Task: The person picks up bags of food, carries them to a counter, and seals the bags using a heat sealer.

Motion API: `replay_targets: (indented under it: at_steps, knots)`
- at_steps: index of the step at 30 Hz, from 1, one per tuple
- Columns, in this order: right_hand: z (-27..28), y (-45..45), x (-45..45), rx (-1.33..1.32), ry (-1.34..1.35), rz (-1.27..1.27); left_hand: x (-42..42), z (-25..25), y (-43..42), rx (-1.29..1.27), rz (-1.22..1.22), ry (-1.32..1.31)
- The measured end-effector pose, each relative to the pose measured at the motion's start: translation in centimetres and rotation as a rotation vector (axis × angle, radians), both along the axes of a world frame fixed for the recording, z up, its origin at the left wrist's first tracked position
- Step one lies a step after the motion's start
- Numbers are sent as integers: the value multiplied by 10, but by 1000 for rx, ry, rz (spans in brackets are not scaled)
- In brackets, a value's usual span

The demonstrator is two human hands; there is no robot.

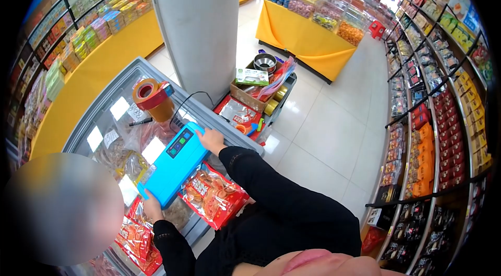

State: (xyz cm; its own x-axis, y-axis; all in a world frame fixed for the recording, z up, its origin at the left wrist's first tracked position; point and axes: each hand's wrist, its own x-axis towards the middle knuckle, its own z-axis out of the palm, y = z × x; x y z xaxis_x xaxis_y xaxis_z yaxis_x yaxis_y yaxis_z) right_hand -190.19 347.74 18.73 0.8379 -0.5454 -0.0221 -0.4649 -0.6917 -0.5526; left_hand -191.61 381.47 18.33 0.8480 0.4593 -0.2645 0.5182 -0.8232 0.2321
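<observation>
A bright blue vacuum sealer (177,163) with a dark button panel lies on the glass top of a chest freezer (141,67). My right hand (211,141) grips its far right end, and my left hand (151,207) grips the near left end. A red snack bag (214,195) sticks out from the sealer's edge on my side; whether its end is inside the sealer is hidden. More red snack bags (138,239) lie beside my left wrist. Beyond the sealer stand stacked tape rolls (156,101), and a black marker (141,122) lies close to them.
A white pillar (195,20) rises behind the freezer. A cardboard box (248,90) with a steel bowl (265,62) stands by the freezer's far end. A yellow-draped display table (297,30) is farther back. Stocked shelves (438,119) line the right. A blurred round patch covers the lower left.
</observation>
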Motion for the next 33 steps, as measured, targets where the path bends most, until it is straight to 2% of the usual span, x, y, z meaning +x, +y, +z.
replay_targets:
  at_steps: [5, 10, 16, 18, 22, 24, 25, 27, 28, 30, 33]
  knots:
    - [-1, 1, 0, -27, -25, -11, 4, -11, 7, -22, -11, -36]
    - [-1, 0, 1, -26, -30, 3, 0, 0, -2, 5, 13, -44]
    - [1, -1, 5, -10, 14, 34, -5, 10, -5, -64, 17, -52]
    - [2, -1, 1, -10, 33, 53, -9, 11, -6, -139, 21, -138]
    - [-1, -5, 6, -46, 67, 93, -9, 20, -13, -96, 73, -98]
    - [-4, -4, 6, -64, 76, 103, -10, 21, -13, -153, 77, -169]
    - [-3, -4, 7, -38, 79, 84, -8, 24, -11, -151, 84, -164]
    - [0, -5, 10, -14, 89, 74, -5, 29, -8, -156, 4, 59]
    - [1, -5, 11, -23, 87, 90, -4, 28, -7, -157, 6, 63]
    - [2, -5, 7, -35, 88, 106, -6, 24, -9, -155, 28, -90]
    - [2, -3, 8, -54, 81, 98, -7, 21, -7, -146, 45, -108]
